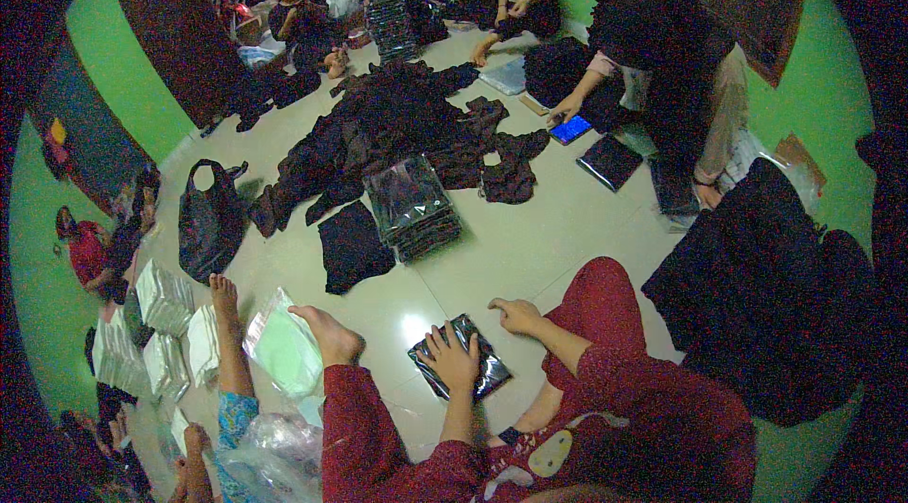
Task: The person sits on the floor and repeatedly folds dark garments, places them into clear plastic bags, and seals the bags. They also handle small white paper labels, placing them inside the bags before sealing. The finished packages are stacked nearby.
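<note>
My left hand (452, 358) lies flat with fingers spread on a folded black garment in clear plastic (487, 372) on the tiled floor, between my legs. My right hand (517, 317) is held out beside my bent right knee, apart from the package. Its forefinger is stretched out, the other fingers are partly bent, and nothing shows in it. Farther ahead stands a stack of plastic-wrapped black garments (412, 205). Beside that stack a folded black cloth (355, 246) rests on the floor.
A large heap of dark clothes (378, 125) covers the middle floor. At right, a person in black reaches toward a lit phone (570, 130) near wrapped packages (610, 163); a black cloth pile (766, 295) lies nearer. White bundles (165, 300) and a black bag (212, 224) are at left. Other people sit around.
</note>
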Available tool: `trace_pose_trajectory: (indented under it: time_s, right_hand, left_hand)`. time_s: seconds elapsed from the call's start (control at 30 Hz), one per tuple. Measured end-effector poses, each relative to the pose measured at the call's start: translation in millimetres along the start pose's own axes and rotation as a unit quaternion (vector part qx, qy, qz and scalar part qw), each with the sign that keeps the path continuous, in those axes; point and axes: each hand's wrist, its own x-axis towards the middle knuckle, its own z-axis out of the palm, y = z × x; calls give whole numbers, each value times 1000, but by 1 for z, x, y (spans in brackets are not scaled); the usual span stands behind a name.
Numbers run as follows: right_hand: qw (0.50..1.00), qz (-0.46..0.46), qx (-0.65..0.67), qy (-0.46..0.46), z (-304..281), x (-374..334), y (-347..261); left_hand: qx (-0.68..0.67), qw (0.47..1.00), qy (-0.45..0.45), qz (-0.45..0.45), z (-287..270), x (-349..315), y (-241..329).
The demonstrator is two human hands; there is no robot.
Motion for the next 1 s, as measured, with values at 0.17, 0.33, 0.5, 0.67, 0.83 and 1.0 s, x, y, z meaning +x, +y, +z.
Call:
trace_pose_trajectory:
  time_s: [0.17,0.33,0.5,0.67,0.83,1.0]
  right_hand:
    - [1000,3,1,3,3,1,1]
    - [1000,28,3,-7,0,1,-1]
    - [1000,10,-6,8,-1,-1,-4]
    - [1000,21,16,-15,-2,-2,-2]
    - [1000,1,-7,1,0,0,0]
    - [1000,-8,-1,13,2,0,1]
  left_hand:
    - [19,1000,-8,1,11,-2,-4]
    - [41,999,-20,-3,19,-1,-6]
    - [-5,1000,-11,-1,8,-1,-3]
    - [12,1000,-11,-2,-3,0,0]
    - [17,1000,6,3,-1,0,0]
    - [13,1000,2,1,3,-1,-2]
